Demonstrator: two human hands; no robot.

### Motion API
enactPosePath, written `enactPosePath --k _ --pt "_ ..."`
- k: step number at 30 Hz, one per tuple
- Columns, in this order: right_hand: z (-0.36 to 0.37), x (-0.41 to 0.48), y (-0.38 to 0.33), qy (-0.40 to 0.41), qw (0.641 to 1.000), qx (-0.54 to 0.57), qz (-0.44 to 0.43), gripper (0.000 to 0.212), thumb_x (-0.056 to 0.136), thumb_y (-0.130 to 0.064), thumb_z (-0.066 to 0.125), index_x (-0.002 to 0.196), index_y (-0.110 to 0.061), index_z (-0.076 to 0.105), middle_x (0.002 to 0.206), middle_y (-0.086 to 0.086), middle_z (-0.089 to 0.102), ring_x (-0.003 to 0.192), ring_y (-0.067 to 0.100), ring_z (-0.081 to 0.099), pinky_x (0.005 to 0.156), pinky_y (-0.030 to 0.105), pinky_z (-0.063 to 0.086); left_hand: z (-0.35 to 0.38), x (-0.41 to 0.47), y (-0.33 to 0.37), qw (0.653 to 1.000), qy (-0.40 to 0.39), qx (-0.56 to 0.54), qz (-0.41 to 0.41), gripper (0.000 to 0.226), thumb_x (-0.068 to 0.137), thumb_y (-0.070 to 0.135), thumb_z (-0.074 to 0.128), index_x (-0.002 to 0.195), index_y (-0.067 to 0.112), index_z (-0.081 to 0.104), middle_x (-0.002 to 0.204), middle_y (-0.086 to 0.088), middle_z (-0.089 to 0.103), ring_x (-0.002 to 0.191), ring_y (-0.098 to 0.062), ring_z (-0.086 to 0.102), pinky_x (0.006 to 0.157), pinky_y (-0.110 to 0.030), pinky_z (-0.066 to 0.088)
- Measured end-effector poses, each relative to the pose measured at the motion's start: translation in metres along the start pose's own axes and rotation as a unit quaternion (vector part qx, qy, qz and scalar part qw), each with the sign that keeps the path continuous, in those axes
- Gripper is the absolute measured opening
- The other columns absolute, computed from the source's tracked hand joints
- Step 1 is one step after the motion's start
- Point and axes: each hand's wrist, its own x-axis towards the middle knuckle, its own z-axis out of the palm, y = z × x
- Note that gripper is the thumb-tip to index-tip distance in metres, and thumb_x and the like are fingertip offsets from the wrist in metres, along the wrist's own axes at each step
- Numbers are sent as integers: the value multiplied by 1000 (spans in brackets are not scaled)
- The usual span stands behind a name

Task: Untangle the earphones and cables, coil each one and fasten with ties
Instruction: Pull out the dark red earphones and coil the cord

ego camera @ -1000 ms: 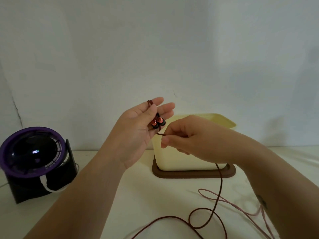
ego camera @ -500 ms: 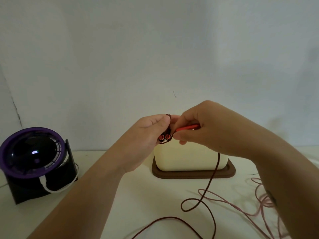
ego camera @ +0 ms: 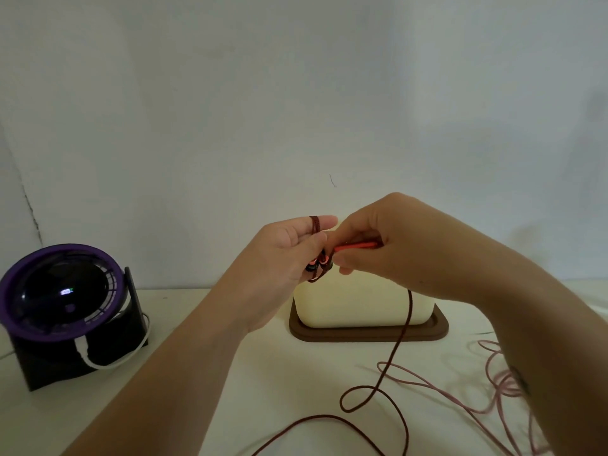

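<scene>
Dark red braided earphone cord [ego camera: 399, 340] is the piece in work, held up in front of a cream container [ego camera: 355, 304] that stands on a brown tray [ego camera: 368, 335] at the far side of the white desk [ego camera: 279, 390]. The left hand [ego camera: 283, 255] grips the two earbuds [ego camera: 317, 265] between thumb and curled fingers, and one turn of the cord lies over its forefinger. Touching it on the right, the right hand [ego camera: 394, 238] pinches a short orange-red section [ego camera: 357, 246] of the same lead. I cannot tell whether that is a plug or a sleeve.

From the right hand the cord drops to the desk, where it lies in one open loop and a long loose curve near the viewer. That reads as a coil barely begun: perhaps a single wrap is made, and most of the length is left to wind.

A pink cable [ego camera: 427, 383] sprawls in slack tangles on the right of the desk, neither coiled nor tied. No ties are visible, so all fastening appears to remain.

A purple desk fan [ego camera: 62, 291] sits at the far left.
</scene>
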Motion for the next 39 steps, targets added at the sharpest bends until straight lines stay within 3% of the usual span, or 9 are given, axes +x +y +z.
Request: enactPosePath --k 6,10,16,21,24,29,33,37,39 --pt "1 1 1 1 1000 6 1 14 84 -20 64 87 -32 71 77 -17 72 73 16 68 72 34 56 3 0 -4 1000 -22 11 -6 31 101 12 41 127 12 57 102 -10 68 85 -15 63 94 -37 52" --pt "2 2 1 -4 1000 15 7 8 81 -20 68 81 -27 65 77 -7 73 75 22 68 75 45 56 5 -2 -3 1000 -19 5 -4 31 102 8 36 123 9 59 100 -11 67 81 -13 61 87 -30 53" --pt "3 2 3 21 1000 -3 6 6 81 -23 69 78 -28 69 73 -10 71 56 10 60 57 26 51 10 -5 1 999 -39 6 -15 31 101 9 38 102 16 69 97 -11 67 89 -20 58 95 -44 48" --pt "-4 3 7 47 999 1 5 4 83 -26 68 83 -29 68 74 -10 72 68 9 67 70 32 56 10 -8 6 997 -70 -23 -32 35 102 11 34 101 25 65 102 -1 72 99 -16 68 96 -39 48" --pt "-6 3 7 53 998 40 4 5 85 -22 67 83 -26 69 68 -13 71 58 -4 63 55 9 45 11 -11 8 995 -98 -12 -28 34 102 13 31 106 24 62 105 5 72 100 -14 68 97 -36 47" --pt "-9 4 10 70 996 50 -7 13 90 -25 60 87 -30 71 57 -25 63 48 -7 54 48 3 37 11 -14 11 992 -125 -25 -20 33 102 12 29 113 24 57 107 3 71 101 -14 67 96 -37 48" --pt "-11 6 17 74 973 218 -2 8 84 -23 65 86 -22 73 60 -10 64 43 3 46 52 13 40 7 -16 14 981 -176 -80 -13 28 97 19 37 116 21 57 105 -1 72 104 -22 67 95 -38 50" --pt "-11 9 32 14 888 460 15 22 72 -25 62 89 -13 69 59 -7 59 40 4 35 53 17 37 1 -19 21 951 -238 -198 -18 33 90 17 41 110 13 67 103 -8 71 101 -28 67 89 -39 53" --pt "-6 12 42 -17 874 485 21 25 73 -28 64 91 -10 68 56 -3 57 50 23 32 61 25 33 1 -22 26 929 -282 -240 -5 31 93 14 43 113 10 66 105 -10 70 100 -28 67 88 -41 54"
